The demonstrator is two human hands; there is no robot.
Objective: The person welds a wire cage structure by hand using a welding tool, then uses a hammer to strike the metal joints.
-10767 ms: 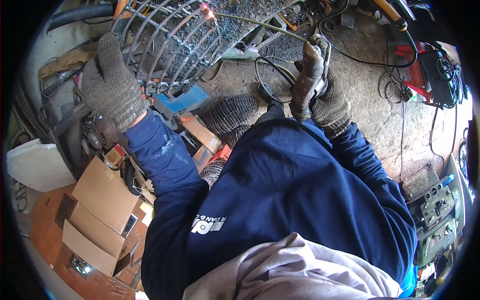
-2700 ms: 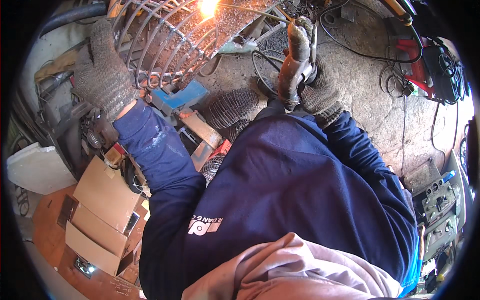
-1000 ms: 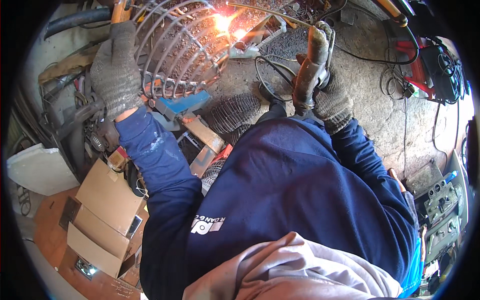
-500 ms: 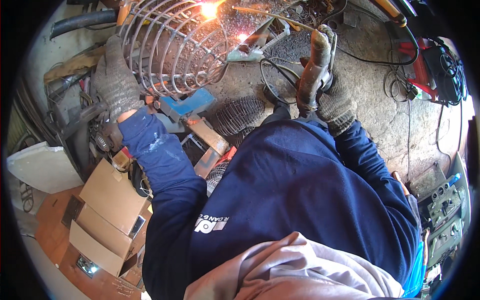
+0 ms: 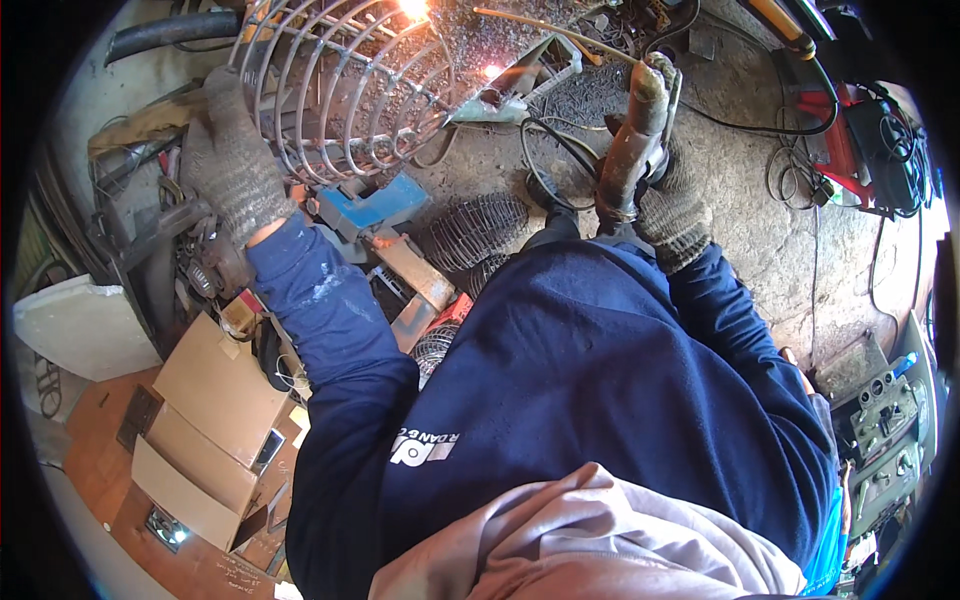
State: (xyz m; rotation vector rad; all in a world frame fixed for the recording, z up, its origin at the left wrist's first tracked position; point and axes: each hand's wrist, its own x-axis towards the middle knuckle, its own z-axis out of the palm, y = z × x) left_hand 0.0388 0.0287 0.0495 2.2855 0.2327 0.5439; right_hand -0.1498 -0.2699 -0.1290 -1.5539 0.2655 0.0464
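A cage of bent round metal bars (image 5: pixel 352 150) lies at the upper left. My left hand (image 5: pixel 235 155), in a grey knitted glove, is closed at the cage's left end; its fingertips are partly hidden. On the right, my gloved right hand (image 5: pixel 675 205) grips a welding electrode holder (image 5: pixel 637 130) with a worn, wrapped body. A thin welding rod (image 5: pixel 550 32) runs leftward from its jaws. Past the rod's tip, a bright welding glare (image 5: pixel 413 8) burns at the cage's far side, hiding the bars there. A smaller orange glow (image 5: pixel 491 71) shows right of the cage.
A blue metal piece (image 5: pixel 375 205) and a dark wire basket shape (image 5: pixel 475 232) lie below the cage. Cables (image 5: pixel 545 150) loop over the floor. A red machine (image 5: pixel 845 140) stands at right; an opened cardboard box (image 5: pixel 220 400) sits at lower left.
The cage has shifted slightly left and turned a little, along with my left hand. The glare has moved slightly up and left; my right hand and the holder have barely moved.
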